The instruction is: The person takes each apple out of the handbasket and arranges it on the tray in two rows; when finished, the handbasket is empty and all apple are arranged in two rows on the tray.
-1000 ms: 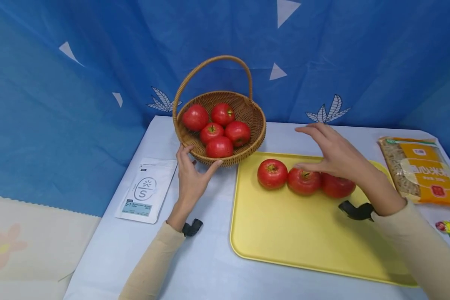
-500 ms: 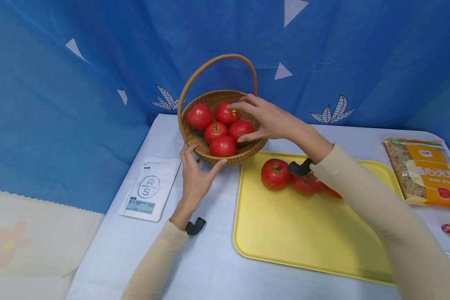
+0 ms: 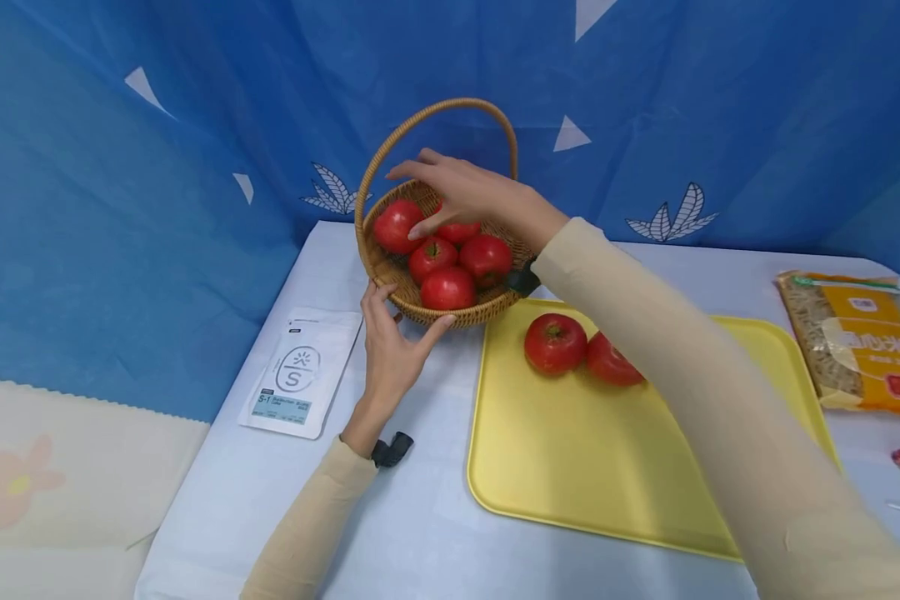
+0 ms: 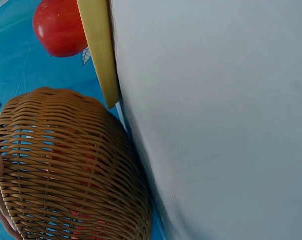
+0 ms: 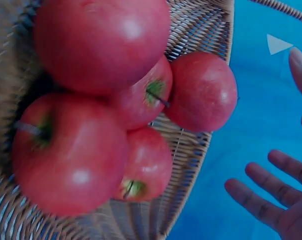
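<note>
Two apples (image 3: 555,342) show on the yellow tray (image 3: 570,467) nearest me, side by side at its far left corner; the second (image 3: 613,361) is half covered by my right sleeve, and whether a third lies behind the sleeve I cannot tell. Left of the tray a white pouch (image 3: 297,375) lies flat on the surface (image 3: 390,517).

My left hand (image 3: 390,346) rests against the near outer wall of the wicker basket (image 3: 390,275), fingers straight and spread, thumb out along the rim, steadying rather than gripping. The left wrist view gives only the weave and the tray edge.

Five apples sit in the basket. My right hand (image 3: 468,193) hangs over the far ones, under the handle (image 3: 450,107), fingers wide and relaxed, holding nothing. The right wrist view confirms this: fingertips (image 5: 256,202) apart from the fruit, with blue backdrop between.

Judgement: step in hand is the reach for another basket apple, most likely the far-left one (image 3: 396,225) or the one (image 3: 459,230) beneath the palm. Next move calls for lowering the hand and closing round one apple without knocking its neighbours, left hand holding the basket steady.

Far right, an orange packet (image 3: 862,342) is cut by the frame edge; its print is unreadable.
</note>
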`<state>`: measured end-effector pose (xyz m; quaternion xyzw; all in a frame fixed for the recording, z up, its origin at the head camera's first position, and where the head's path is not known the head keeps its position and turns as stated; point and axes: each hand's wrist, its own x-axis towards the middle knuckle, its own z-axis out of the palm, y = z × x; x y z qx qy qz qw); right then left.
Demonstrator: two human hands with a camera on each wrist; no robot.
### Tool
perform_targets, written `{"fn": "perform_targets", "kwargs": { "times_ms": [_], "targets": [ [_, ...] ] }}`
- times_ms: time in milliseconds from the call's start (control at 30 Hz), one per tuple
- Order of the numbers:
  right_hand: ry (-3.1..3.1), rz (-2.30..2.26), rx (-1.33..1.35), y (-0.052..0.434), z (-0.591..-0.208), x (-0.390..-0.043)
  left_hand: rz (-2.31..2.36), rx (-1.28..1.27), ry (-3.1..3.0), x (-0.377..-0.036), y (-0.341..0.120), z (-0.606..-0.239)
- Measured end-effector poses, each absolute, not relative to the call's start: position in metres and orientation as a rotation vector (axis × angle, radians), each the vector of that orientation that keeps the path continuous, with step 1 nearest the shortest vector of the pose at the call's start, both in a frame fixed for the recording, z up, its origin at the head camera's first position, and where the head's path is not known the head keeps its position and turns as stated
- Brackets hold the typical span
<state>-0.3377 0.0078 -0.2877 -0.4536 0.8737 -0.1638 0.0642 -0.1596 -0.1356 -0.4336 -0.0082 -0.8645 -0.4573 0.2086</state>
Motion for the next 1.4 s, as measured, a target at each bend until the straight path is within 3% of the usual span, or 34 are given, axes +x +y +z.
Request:
{"fn": "perform_targets", "kwargs": {
  "times_ms": [267, 567, 800, 1167, 1400],
  "targets": [
    [2.549, -0.521, -1.236, -0.021, -0.303, -0.355, -1.284, -0.028, -2.392, -0.153, -0.133, -0.429],
    [2.515, -0.613, -1.175, -0.023, -0.338, -0.358, -1.283, -0.025, -2.408, -0.148, -0.127, -0.428],
    [2.577, -0.696, -1.172, -0.018, -0.34, -0.355, -1.272, -0.052, -2.425, -0.147, -0.124, -0.428],
    [2.677, -0.914, -1.238, 0.037, -0.304, -0.332, -1.278, -0.087, -2.417, -0.152, -0.125, -0.43],
    [2.739, -1.105, -1.313, 0.091, -0.297, -0.294, -1.279, -0.08, -2.426, -0.155, -0.132, -0.432]
  ]
}}
